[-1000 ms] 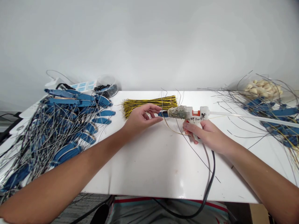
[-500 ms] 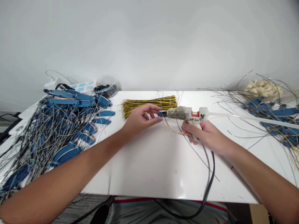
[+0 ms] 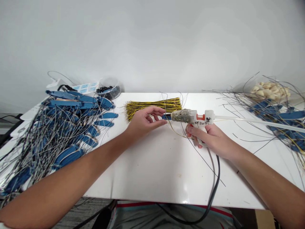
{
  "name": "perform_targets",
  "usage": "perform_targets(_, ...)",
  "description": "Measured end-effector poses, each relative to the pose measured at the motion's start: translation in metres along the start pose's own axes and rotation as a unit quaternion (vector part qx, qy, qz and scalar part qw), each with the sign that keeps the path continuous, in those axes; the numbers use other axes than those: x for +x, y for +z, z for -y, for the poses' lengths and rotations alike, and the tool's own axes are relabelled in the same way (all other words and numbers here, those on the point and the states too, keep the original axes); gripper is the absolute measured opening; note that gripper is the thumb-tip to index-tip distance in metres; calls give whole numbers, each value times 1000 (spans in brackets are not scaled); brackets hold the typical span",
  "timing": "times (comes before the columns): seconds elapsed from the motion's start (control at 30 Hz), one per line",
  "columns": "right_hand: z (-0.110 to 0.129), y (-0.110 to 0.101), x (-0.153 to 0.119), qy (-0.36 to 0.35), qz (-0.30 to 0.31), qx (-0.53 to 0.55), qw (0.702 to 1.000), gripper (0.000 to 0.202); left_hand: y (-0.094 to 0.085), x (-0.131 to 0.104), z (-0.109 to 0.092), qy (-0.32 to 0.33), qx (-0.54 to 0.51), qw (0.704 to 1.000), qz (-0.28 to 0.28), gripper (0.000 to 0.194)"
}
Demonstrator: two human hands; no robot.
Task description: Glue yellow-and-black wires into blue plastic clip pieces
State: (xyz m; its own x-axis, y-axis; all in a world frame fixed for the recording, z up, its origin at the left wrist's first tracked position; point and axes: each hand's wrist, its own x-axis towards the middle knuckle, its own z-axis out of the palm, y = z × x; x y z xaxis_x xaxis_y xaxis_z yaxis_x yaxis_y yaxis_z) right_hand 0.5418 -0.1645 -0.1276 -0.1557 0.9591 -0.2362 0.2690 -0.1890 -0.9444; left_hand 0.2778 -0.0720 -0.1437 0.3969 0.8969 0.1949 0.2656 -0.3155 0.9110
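My right hand (image 3: 207, 136) is wrapped round the handle of a white hot glue gun (image 3: 200, 119), whose crusted nozzle end points left. A long clear glue stick (image 3: 240, 119) sticks out of its back. Between thumb and fingertips, my left hand (image 3: 149, 120) pinches a small blue piece (image 3: 165, 116) with thin wires trailing from it. The glue gun's tip is right at that piece; whether they touch I cannot tell. Behind my left hand lies a bundle of yellow and black wires (image 3: 152, 104).
Blue parts with grey and black wires (image 3: 59, 127) are heaped at the left. More blue parts (image 3: 289, 116) lie at the right, near a container of cream-coloured pieces (image 3: 270, 90). A power strip (image 3: 85, 87) and a tub of black bits (image 3: 109, 90) stand back left. A black cord (image 3: 215, 184) hangs over the table's front edge.
The view has shifted very slightly. Both hands, the glue gun and the blue piece hold the same positions relative to each other.
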Motion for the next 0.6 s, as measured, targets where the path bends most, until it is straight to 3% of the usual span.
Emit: perform_targets(0.6,-3,-4,0,-9,0,-12,1000,37,1,-1,0,6,-4,1000,-12,43)
